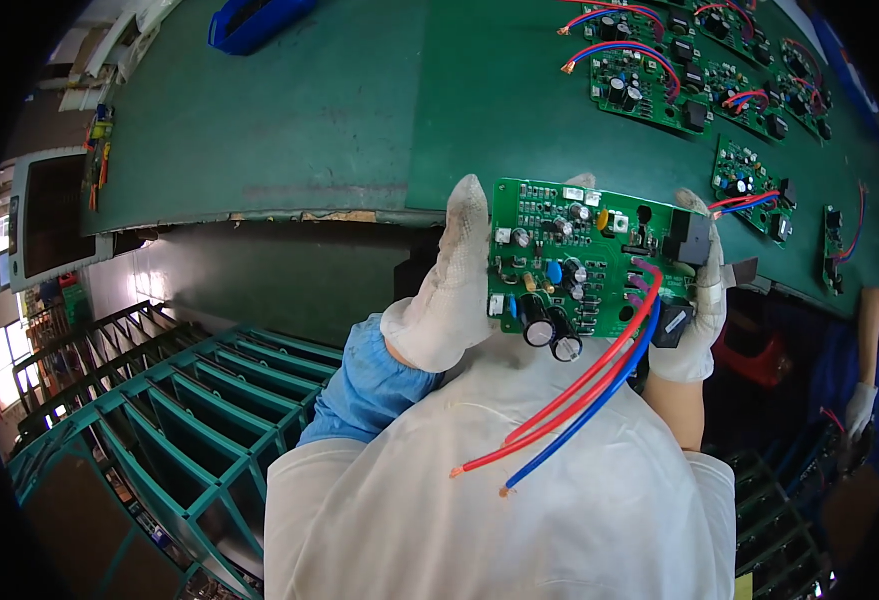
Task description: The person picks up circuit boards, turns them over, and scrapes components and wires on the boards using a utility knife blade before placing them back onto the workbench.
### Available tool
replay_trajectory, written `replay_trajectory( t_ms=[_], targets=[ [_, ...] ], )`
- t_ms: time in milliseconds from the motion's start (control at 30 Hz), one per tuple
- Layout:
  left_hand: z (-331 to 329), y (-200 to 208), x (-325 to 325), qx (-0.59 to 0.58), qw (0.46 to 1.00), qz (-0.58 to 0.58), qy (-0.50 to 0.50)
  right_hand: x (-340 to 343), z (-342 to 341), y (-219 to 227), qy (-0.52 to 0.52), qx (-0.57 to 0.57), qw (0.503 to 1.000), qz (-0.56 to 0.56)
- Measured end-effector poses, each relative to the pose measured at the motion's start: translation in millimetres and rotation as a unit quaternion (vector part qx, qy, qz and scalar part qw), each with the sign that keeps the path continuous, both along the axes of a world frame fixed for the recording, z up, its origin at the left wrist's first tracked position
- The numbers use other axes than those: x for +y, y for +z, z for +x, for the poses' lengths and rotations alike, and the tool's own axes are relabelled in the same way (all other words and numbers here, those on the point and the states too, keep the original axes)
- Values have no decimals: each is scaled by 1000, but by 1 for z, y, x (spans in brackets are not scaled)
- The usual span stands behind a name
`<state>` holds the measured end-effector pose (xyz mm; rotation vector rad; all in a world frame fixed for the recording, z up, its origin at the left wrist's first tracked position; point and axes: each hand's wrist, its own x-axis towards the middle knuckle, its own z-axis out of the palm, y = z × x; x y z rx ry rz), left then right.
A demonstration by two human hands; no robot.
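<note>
A green circuit board [550,270] is held up in front of my body by both hands, its component side facing me. My left hand [450,285], in a whitish glove, grips the board's left edge with the thumb raised; its other fingers are mostly hidden behind. My right hand [705,310], gloved too, holds the right edge beside the black block parts. Two red wires [570,395] and a blue wire [600,400] hang from the board's lower right, their bare copper ends over my white garment.
Several similar boards [640,90] with red and blue wires lie on the green table [330,120] at the far right. A blue bin [255,25] stands at the back. Left is a teal rack [190,420]. At right is another person's gloved hand [860,408].
</note>
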<state>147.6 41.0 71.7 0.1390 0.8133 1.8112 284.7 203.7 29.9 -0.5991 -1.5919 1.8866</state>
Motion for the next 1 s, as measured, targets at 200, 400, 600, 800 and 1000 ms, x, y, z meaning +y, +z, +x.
replay_trajectory(
  t_ms=[200,400,600,800,1000],
  targets=[
    [-6,-7,-5,-25,1000,-2,11,-11,-15,11,-5,-18,999,-49],
    [-8,-5,-6,-80,996,-12,44,-14,-15,8,-8,30,959,-280],
    [3,-34,-20,70,994,-32,72,-8,-7,-4,13,72,926,-370],
    [10,-47,-20,52,992,-45,104,-14,-3,-9,-20,-5,998,-61],
    [0,-66,-39,273,953,-14,-127,-10,10,-19,-40,-104,928,354]
  ],
)
